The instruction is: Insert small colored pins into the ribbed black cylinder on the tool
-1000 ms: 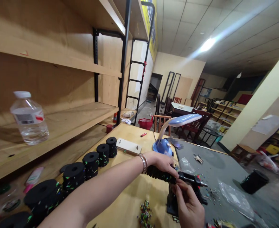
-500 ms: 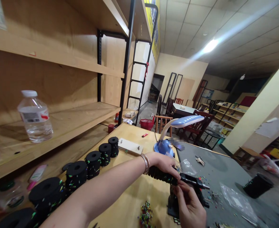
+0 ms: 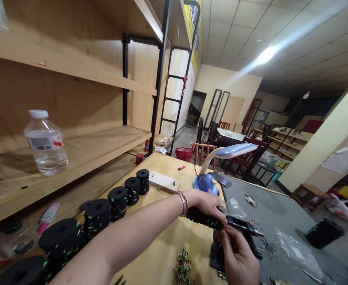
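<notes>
A ridged black foam roller with small coloured bits in it sits at a black holder in front of me. My left hand, two bangles at the wrist, reaches over the roller and grips it from above, fingertips near its right end. Close by, my right hand pinches thumb and finger together at that end; what lies between them is too small to make out. Behind the right hand, a black rod with a metal tip points right. A heap of small coloured pins lies on the wooden tabletop.
Several black foam rollers stand in a row on the left. A blue desk lamp and a white board are behind my hands. On the grey mat lie plastic bags and another black roller. A water bottle stands on the shelf.
The whole view has shifted slightly. Both hands keep nearly the same place at the roller, with only a small shift in the right hand's fingers.
</notes>
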Demonstrator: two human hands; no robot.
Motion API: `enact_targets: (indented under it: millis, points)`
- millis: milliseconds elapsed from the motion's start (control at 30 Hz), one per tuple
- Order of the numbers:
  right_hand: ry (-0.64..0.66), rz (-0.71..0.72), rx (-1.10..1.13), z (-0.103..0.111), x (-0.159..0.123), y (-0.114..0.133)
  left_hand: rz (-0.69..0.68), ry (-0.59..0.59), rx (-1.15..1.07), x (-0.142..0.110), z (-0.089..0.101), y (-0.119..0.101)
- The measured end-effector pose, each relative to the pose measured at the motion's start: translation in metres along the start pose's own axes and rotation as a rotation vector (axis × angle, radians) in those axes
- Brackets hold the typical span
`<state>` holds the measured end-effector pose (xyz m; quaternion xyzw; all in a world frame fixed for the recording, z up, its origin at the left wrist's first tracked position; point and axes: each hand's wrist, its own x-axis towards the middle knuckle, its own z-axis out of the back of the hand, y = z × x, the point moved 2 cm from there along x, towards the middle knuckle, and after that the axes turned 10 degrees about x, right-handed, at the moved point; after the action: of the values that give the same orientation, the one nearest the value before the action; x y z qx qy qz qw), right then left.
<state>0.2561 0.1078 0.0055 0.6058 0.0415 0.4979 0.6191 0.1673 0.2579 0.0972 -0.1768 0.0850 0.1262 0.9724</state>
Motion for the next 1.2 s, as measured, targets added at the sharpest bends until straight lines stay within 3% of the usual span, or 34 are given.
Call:
enact_targets:
  millis: [333, 600, 900, 1200]
  points:
    - [-0.020, -0.031, 0.009, -0.003, 0.001, -0.005, 0.013, -0.020, 0.007, -0.002, 0.002, -0.002]
    - [-0.043, -0.201, 0.312, -0.001, -0.008, -0.019, 0.031, 0.005, 0.011, -0.006, 0.002, -0.002]
    - [-0.044, -0.159, 0.205, -0.006, -0.007, -0.011, 0.071, 0.024, 0.034, -0.008, 0.003, -0.004]
    - [-0.015, -0.279, 0.365, -0.014, -0.011, -0.011, 0.071, 0.030, 0.017, -0.008, 0.003, -0.003]
